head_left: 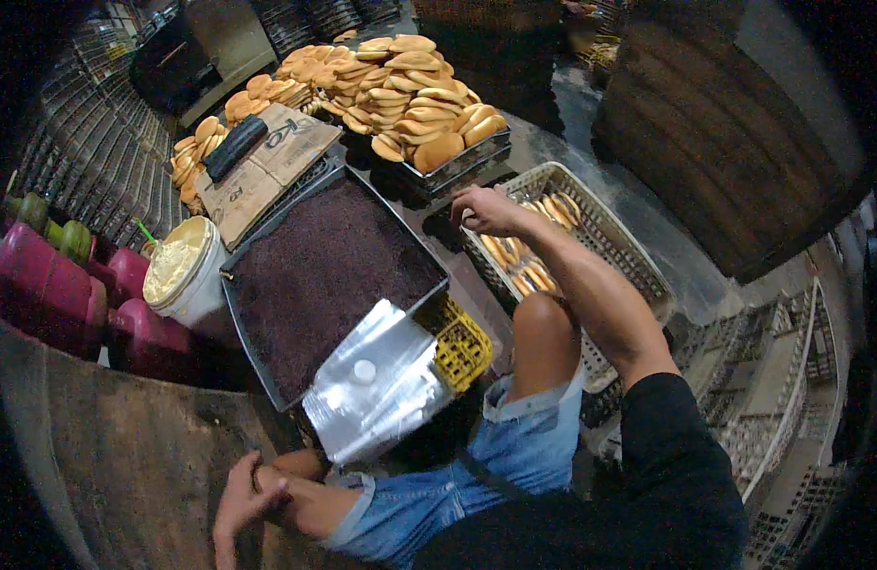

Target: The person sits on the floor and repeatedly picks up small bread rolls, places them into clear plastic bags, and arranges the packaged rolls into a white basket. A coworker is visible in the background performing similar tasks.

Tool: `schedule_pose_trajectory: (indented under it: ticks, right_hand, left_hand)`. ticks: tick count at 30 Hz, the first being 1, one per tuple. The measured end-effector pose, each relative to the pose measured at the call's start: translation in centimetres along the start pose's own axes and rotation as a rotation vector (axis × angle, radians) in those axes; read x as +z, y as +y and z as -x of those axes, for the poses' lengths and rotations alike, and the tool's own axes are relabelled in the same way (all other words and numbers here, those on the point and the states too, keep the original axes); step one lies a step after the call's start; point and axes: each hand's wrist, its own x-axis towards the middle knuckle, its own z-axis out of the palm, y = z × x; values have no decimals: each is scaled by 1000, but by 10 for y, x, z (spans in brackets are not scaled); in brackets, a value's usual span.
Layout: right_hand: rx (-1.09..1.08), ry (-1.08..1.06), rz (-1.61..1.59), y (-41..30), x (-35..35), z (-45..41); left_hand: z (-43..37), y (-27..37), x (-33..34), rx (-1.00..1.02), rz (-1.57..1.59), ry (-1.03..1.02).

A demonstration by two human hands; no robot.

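My right hand, fingers curled apart with nothing visible in them, hovers at the near-left rim of a pale plastic crate. Inside that crate lie several packed buns, partly hidden by my forearm and knee. My left hand hangs loosely beside my left knee and holds nothing. In front of me is a metal tray filled with dark, fine-grained sprinkles or crumbs. A stack of clear plastic bags, topped by a small round white object, overlaps the tray's near corner.
Beyond the tray rises a heap of split buns. Cardboard bears a black roll. At left, a bucket of pale cream holds a green-handled tool near pink plastic containers. A yellow crate sits under the bags.
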Motion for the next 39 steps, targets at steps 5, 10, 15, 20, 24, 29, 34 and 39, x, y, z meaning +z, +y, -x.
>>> schedule_pose_trajectory:
  ticks: [5, 10, 15, 20, 24, 29, 34, 39]
  right_hand:
    - [104, 70, -178, 5, 20, -71]
    - [-15, 266, -85, 60, 15, -103]
    - [504, 401, -176, 117, 9, -7]
    - [1044, 34, -472, 52, 2, 183]
    - [1179, -116, -724, -51, -45, 242]
    - [1188, -194, -886, -91, -151, 251]
    - [1522, 64, -466, -5, -293, 393]
    - [932, 1065, 562, 183, -602, 287]
  left_hand:
    - [-24, 2, 18, 371, -297, 280]
    - [-59, 11, -18, 416, -229, 189]
    - [-87, 8, -36, -109, -303, 302]
    - [-74, 56, -77, -690, -81, -271]
    - [-74, 206, -182, -617, 291, -662]
    - [-103, 498, -302, 58, -56, -180]
    - [-129, 561, -347, 347, 31, 310]
    - [-106, 443, -360, 34, 431, 579]
